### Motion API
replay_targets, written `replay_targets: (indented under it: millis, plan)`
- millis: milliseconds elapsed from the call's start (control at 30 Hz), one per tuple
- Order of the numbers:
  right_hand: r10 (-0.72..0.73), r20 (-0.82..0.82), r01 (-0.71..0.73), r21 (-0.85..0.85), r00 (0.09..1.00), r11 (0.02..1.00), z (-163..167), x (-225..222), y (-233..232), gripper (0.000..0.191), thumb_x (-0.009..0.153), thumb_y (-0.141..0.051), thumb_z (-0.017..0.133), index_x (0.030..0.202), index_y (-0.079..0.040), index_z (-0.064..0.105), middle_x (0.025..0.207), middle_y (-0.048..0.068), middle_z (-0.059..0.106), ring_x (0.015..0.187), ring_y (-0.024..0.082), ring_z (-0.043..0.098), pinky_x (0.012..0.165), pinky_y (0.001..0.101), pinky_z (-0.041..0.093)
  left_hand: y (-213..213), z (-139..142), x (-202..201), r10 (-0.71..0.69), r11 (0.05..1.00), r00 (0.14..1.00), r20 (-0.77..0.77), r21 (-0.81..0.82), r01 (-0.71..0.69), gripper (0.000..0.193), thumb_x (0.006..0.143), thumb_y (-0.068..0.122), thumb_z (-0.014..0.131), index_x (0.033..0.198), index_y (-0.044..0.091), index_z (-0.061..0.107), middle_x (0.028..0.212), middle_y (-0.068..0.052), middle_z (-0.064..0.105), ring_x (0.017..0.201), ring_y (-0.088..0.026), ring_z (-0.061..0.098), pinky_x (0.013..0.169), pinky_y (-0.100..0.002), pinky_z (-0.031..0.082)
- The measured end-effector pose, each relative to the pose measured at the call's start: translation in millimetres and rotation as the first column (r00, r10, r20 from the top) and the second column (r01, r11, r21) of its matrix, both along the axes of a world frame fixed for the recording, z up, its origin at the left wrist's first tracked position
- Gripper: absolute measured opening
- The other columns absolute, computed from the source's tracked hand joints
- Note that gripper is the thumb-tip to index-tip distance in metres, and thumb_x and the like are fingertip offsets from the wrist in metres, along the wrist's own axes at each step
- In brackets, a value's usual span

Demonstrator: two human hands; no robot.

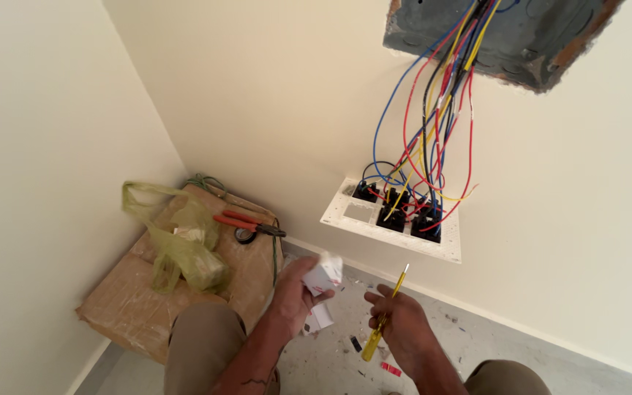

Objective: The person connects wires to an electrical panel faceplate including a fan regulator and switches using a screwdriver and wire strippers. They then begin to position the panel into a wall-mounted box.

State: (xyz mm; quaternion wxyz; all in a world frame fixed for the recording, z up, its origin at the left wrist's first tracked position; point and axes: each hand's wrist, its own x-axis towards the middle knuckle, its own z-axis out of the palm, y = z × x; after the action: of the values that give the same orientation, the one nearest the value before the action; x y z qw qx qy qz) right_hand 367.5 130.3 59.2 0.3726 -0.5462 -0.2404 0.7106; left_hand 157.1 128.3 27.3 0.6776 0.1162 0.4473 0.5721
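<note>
Hands grasping: left point(295, 292) a small white box point(323, 273), right point(396, 322) a yellow screwdriver point(383, 316) pointing up.

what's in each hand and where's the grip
The left hand grips a small white box by its lower end. The right hand holds a yellow screwdriver around its handle.

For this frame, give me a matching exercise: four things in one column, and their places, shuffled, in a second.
Things:
1. small white box
2. yellow-handled screwdriver
3. red-handled pliers
4. white switch plate

Places:
A. hanging by coloured wires against the wall
B. in the right hand
C. lying on the taped cardboard box
D. in the left hand

Pairs: 1-D, 2-B, 3-C, 4-A
</note>
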Motion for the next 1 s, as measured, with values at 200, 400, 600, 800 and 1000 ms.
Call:
replay_targets:
  millis: [200, 400, 600, 800, 1000]
  plan:
    - [0.284, 0.139, -0.31, 0.236, 0.949, 0.921, 19, -20, -21, 0.044, 0.096, -0.011, 0.054, 0.138, 0.001, 0.056, 0.109, 0.014, 0.076, 0.079, 0.019, 0.069, 0.072, 0.0329, 0.059, 2, -8, -12, 0.181, 0.979, 0.954, 0.238, 0.05, -0.199, 0.026, 0.083, 0.025, 0.056, 0.103, 0.009, 0.059, 0.1, -0.012, 0.069, 0.088, -0.027, 0.069, 0.074, -0.043, 0.059]
    - [0.265, 0.581, -0.494, 0.278, 0.769, 0.824, 47, -37, -41, 0.038, 0.101, -0.027, 0.059, 0.137, -0.016, 0.065, 0.082, 0.011, 0.074, 0.055, 0.02, 0.06, 0.054, 0.0369, 0.052, -1, 11, -10, 0.194, 0.978, 0.972, 0.135, 0.051, -0.202, 0.036, 0.091, 0.045, 0.066, 0.097, 0.011, 0.059, 0.087, -0.007, 0.068, 0.078, -0.02, 0.065, 0.067, -0.039, 0.054]
    - [0.211, 0.807, -0.671, 0.278, 0.551, 0.688, 60, -41, -51, 0.039, 0.099, -0.028, 0.054, 0.133, -0.017, 0.07, 0.071, 0.016, 0.071, 0.059, 0.027, 0.067, 0.062, 0.0395, 0.056, -2, 7, -3, 0.25, 0.964, 0.966, -0.067, 0.105, -0.242, 0.035, 0.094, 0.044, 0.069, 0.092, 0.009, 0.064, 0.079, -0.002, 0.064, 0.066, -0.012, 0.061, 0.059, -0.03, 0.05]
    - [0.168, 0.981, -0.803, -0.021, 0.098, 0.595, 45, -52, -58, 0.043, 0.101, -0.027, 0.048, 0.142, -0.017, 0.053, 0.106, 0.013, 0.07, 0.089, 0.035, 0.07, 0.081, 0.0483, 0.057, 0, 0, 4, 0.332, 0.943, 0.858, -0.392, 0.119, -0.311, 0.04, 0.097, 0.042, 0.067, 0.084, 0.004, 0.07, 0.07, -0.001, 0.063, 0.06, -0.01, 0.056, 0.053, -0.027, 0.047]
    - [0.046, 0.985, -0.864, -0.168, -0.166, 0.474, 17, -63, -63, 0.066, 0.094, -0.015, 0.053, 0.154, -0.005, 0.028, 0.127, 0.015, 0.061, 0.095, 0.033, 0.071, 0.072, 0.0459, 0.062, -2, 3, 6, 0.245, 0.943, 0.906, -0.345, -0.131, -0.305, 0.042, 0.099, 0.046, 0.056, 0.087, 0.008, 0.07, 0.064, -0.004, 0.058, 0.049, -0.015, 0.051, 0.04, -0.03, 0.041]
